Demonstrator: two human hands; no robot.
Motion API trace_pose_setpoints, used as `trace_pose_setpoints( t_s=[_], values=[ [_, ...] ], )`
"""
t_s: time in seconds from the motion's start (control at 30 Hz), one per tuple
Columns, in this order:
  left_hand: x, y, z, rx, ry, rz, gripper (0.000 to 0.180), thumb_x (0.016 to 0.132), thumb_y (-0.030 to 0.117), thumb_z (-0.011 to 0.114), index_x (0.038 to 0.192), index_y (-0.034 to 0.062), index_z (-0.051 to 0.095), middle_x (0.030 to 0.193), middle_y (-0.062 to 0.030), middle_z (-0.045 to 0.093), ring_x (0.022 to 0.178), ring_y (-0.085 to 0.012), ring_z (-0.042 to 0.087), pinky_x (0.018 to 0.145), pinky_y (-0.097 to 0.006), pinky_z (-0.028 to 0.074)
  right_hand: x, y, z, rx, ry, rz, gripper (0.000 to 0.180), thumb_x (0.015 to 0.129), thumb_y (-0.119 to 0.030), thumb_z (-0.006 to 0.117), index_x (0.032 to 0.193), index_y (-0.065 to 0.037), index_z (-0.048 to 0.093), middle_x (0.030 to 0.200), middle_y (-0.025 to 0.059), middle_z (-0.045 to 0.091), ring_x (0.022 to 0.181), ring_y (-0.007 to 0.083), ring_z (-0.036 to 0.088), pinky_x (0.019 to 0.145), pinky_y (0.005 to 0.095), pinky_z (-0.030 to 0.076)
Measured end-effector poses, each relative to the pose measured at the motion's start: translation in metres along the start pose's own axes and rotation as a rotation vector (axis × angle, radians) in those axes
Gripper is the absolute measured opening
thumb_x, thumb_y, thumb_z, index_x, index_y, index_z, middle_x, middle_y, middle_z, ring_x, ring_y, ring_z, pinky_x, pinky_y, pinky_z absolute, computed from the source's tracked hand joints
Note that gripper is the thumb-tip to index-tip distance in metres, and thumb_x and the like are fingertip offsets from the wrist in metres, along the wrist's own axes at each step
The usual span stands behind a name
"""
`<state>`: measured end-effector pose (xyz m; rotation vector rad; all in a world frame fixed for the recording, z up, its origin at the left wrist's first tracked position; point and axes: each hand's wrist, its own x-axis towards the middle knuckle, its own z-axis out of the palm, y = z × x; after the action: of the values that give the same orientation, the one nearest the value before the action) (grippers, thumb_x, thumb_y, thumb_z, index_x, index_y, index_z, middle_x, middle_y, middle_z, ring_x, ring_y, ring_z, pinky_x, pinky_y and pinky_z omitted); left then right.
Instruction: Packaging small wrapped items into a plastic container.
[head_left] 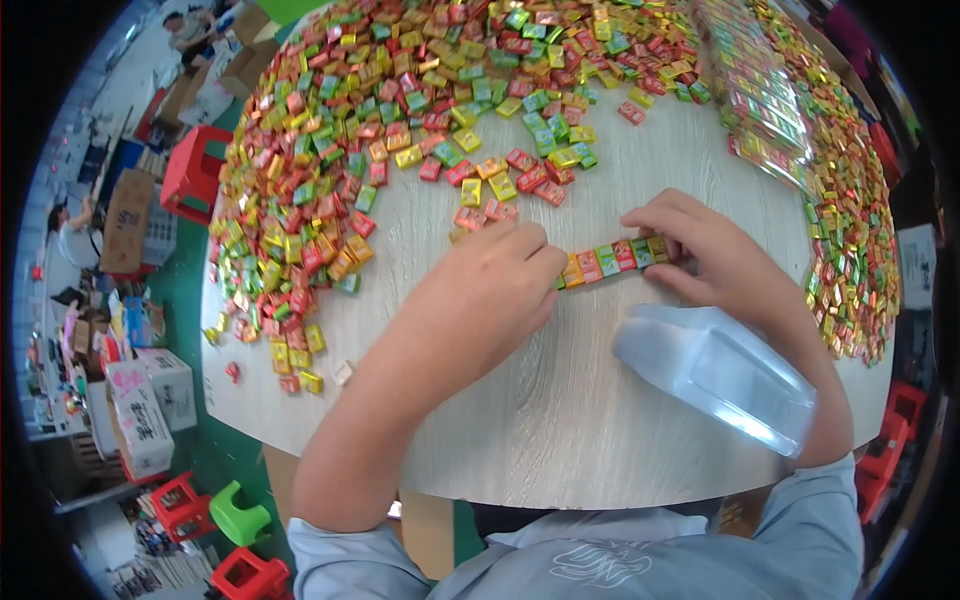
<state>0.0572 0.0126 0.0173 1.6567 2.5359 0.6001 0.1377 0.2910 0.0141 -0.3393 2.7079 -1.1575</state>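
A straight row of small wrapped candies point(608, 259), in orange, red, green and yellow, lies end to end between my hands on the table. At its left end, my left hand point(495, 290) has its fingers bent and closed about the last pieces; the fingertips are partly hidden. My right hand point(705, 245) curls round the right end, with thumb on the near side and fingers on the far side. Beside my right forearm rests a clear plastic container point(720, 375), tilted. A few loose candies point(486, 213) touch or lie just beyond my left hand.
A big heap of wrapped candies point(420, 80) spreads over the table's far and left side. Clear trays filled with candies point(755, 95) are stacked at the far right, with more loose ones point(850, 270) around them. Red stools point(195, 172) and cardboard boxes point(140, 415) stand beyond the pale tabletop point(540, 420).
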Motion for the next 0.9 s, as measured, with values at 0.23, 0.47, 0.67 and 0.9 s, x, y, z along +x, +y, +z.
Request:
trace_pose_setpoints(
  t_s=[0.23,0.47,0.67,0.9],
  values=[
    [0.007,0.008,0.009,-0.06,0.06,-0.093,0.023,0.088,0.014,0.077,0.106,0.0036,0.067,0.102,-0.0149,0.064,0.099,-0.0363,0.065,0.088,-0.046,0.054,0.003,0.01,0.002,-0.084,0.054,-0.198,0.035,0.088,-0.003,0.076,0.123,-0.004,0.069,0.115,0.0145,0.063,0.098,0.0312,0.067,0.084,0.039,0.056],
    [0.018,0.019,0.035,0.021,0.215,-0.118,0.025,0.092,0.021,0.076,0.111,0.0059,0.072,0.106,-0.0147,0.066,0.104,-0.0337,0.066,0.091,-0.047,0.053,-0.005,0.001,0.005,-0.128,0.095,-0.163,0.041,0.086,-0.021,0.082,0.124,-0.008,0.073,0.113,0.0143,0.063,0.099,0.0347,0.067,0.083,0.0412,0.057],
    [0.015,0.02,0.032,0.003,0.174,-0.15,0.025,0.093,0.023,0.075,0.113,0.0072,0.074,0.105,-0.0134,0.066,0.105,-0.033,0.064,0.095,-0.047,0.05,0.002,0.009,0.015,-0.127,0.117,-0.135,0.032,0.089,-0.017,0.076,0.12,-0.01,0.077,0.111,0.017,0.064,0.102,0.036,0.067,0.089,0.0412,0.055],
    [0.041,0.022,-0.005,-0.005,0.249,-0.04,0.021,0.091,0.023,0.078,0.104,0.0067,0.077,0.1,-0.0131,0.069,0.096,-0.0325,0.067,0.086,-0.045,0.055,-0.004,-0.011,-0.017,-0.199,0.262,-0.197,0.034,0.087,-0.016,0.082,0.12,-0.01,0.076,0.104,0.0109,0.063,0.096,0.0274,0.065,0.085,0.039,0.053]
  ],
)
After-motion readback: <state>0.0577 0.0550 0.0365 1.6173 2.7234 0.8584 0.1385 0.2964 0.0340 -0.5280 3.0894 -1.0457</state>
